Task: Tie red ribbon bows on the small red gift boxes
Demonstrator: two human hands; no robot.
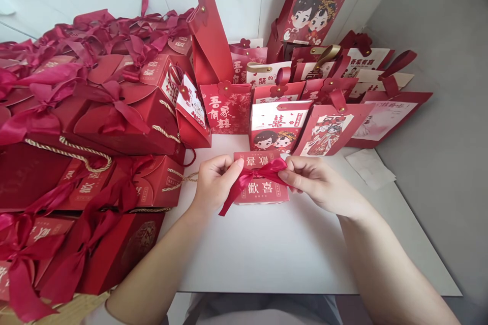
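A small red gift box (260, 190) with white characters stands on the white table (274, 249) in front of me. A dark red satin ribbon (253, 175) crosses its top, one tail hanging down at the box's left front. My left hand (214, 183) pinches the ribbon at the box's left side. My right hand (318, 183) pinches the ribbon's loop at the right side. Both hands have fingers closed on the ribbon.
A big pile of red ribboned gift boxes (84, 127) with rope handles fills the left. Red paper gift bags (278, 122) with cartoon couples stand in rows behind the box. A white paper scrap (369, 167) lies at the table's right edge.
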